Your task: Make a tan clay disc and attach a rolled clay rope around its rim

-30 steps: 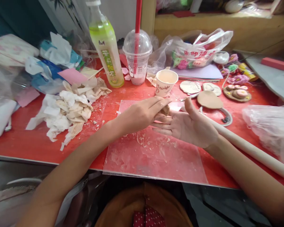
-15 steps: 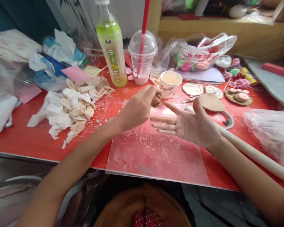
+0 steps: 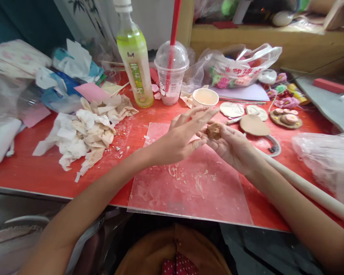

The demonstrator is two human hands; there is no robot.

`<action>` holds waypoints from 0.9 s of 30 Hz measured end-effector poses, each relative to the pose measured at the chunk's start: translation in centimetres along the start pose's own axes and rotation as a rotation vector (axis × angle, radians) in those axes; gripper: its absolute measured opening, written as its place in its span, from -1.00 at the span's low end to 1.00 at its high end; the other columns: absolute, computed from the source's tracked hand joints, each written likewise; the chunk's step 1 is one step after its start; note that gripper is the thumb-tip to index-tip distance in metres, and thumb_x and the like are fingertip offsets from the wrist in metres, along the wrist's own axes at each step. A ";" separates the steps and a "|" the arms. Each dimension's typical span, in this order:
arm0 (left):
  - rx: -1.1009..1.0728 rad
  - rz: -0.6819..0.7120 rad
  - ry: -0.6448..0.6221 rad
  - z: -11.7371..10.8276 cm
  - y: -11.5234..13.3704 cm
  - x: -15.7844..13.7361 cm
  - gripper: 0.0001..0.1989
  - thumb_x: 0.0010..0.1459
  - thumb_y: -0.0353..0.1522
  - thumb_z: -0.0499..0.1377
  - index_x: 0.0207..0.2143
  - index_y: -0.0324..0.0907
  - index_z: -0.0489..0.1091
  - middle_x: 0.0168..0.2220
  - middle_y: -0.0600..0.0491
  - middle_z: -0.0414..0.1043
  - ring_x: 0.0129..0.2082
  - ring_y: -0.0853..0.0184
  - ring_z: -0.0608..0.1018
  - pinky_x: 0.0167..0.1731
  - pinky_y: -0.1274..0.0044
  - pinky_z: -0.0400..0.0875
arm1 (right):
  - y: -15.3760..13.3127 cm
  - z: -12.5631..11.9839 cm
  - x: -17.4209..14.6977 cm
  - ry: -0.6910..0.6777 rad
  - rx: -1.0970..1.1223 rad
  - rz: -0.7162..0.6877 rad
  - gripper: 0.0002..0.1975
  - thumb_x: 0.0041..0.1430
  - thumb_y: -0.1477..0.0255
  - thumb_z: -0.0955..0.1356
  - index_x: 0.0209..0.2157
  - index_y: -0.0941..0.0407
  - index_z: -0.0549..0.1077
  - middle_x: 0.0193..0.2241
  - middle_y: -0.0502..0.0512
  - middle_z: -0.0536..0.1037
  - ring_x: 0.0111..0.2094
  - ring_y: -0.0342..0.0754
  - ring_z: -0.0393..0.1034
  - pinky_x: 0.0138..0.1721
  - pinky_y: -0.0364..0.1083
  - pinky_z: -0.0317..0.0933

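A small brown lump of clay (image 3: 213, 131) sits in my right hand (image 3: 237, 148), held between thumb and fingers with the palm turned up. My left hand (image 3: 180, 138) is just to its left, fingers stretched out and apart, holding nothing. Its fingertips reach over towards the clay and partly overlap the right fingers. Both hands are above a clear plastic sheet (image 3: 186, 191) smeared with pale clay crumbs. Behind them stands a paper cup (image 3: 205, 97) of cloudy liquid, its lower part hidden by my left fingers. A flat brown clay disc (image 3: 255, 125) lies beyond my right hand.
A long pale rolling pin (image 3: 306, 183) lies under my right forearm. Crumpled tissues (image 3: 86, 133) are heaped on the left. At the back stand a green drink bottle (image 3: 136, 65) and a domed plastic cup (image 3: 171, 72) with a red straw. Decorated clay pieces (image 3: 286, 117) lie at right.
My left hand has opened from a closed grip and let go of the clay. The lump now rests in my right hand, which has curled from flat and open to hold it.
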State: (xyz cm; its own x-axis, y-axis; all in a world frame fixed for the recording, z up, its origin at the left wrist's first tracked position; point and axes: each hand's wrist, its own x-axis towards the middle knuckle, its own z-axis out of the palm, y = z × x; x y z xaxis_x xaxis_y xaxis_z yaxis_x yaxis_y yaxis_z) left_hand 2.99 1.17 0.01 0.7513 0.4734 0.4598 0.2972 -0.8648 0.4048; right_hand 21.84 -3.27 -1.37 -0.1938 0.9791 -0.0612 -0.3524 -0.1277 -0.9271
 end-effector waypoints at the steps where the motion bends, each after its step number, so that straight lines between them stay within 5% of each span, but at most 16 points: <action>1: -0.011 -0.015 0.031 -0.1 -0.2 0.0 -0.45 0.24 -0.34 0.01 0.24 0.02 -0.08 0.27 -0.03 0.03 0.29 0.16 0.05 0.22 0.18 0.07 | 0.0 -0.1 0.1 0.020 -0.013 0.006 -0.78 0.20 0.27 0.32 -0.17 0.04 0.48 -0.14 0.05 0.55 -0.01 -0.09 0.40 0.12 -0.07 0.21; 10: 0.049 0.043 0.088 0.7 -0.4 0.1 -0.48 0.22 -0.20 0.07 0.13 -0.32 0.14 0.12 -0.22 0.25 0.17 0.19 0.26 0.16 0.29 0.19 | 0.1 0.7 -0.6 0.094 -0.094 -0.040 -0.87 0.14 0.32 0.38 -0.34 0.08 0.52 -0.44 0.00 0.51 -0.29 -0.09 0.46 -0.04 0.02 0.32; 13: 0.111 0.042 0.111 1.5 0.2 -0.1 -0.37 0.18 -0.13 0.09 0.14 -0.40 0.11 0.14 -0.29 0.22 0.18 0.14 0.25 0.16 0.27 0.19 | 0.5 1.2 -0.8 0.101 -0.073 -0.003 -0.84 0.15 0.32 0.36 -0.24 0.06 0.49 -0.37 0.02 0.53 -0.23 -0.07 0.46 -0.05 0.00 0.31; 20: 0.287 0.025 0.032 2.8 1.1 -1.0 -0.59 0.26 -0.38 0.00 0.11 -0.43 0.13 0.01 -0.24 0.34 0.05 0.15 0.37 0.07 0.31 0.28 | 0.2 1.8 -0.6 -0.113 0.135 0.141 -0.64 0.24 0.09 0.18 -0.14 0.00 0.40 -0.18 0.05 0.51 -0.03 -0.03 0.37 0.04 0.00 0.25; 27: 0.190 -0.021 0.216 2.2 1.2 -0.8 -0.74 0.21 -0.53 -0.11 -0.04 -0.30 0.16 -0.21 -0.10 0.32 -0.21 0.29 0.40 -0.16 0.39 0.39 | -1.3 2.3 -0.8 -0.122 0.125 0.244 -0.36 0.25 -0.03 0.00 0.18 0.06 0.14 0.05 0.13 0.43 0.13 -0.01 0.26 0.20 0.08 0.06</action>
State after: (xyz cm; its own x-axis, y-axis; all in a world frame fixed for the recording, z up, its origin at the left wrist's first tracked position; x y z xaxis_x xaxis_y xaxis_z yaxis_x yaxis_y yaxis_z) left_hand 4.07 -0.61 -1.58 0.6069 0.4988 0.6188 0.4317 -0.8606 0.2703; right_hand 20.39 -4.29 0.77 -0.3923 0.8919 -0.2248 -0.3908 -0.3829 -0.8370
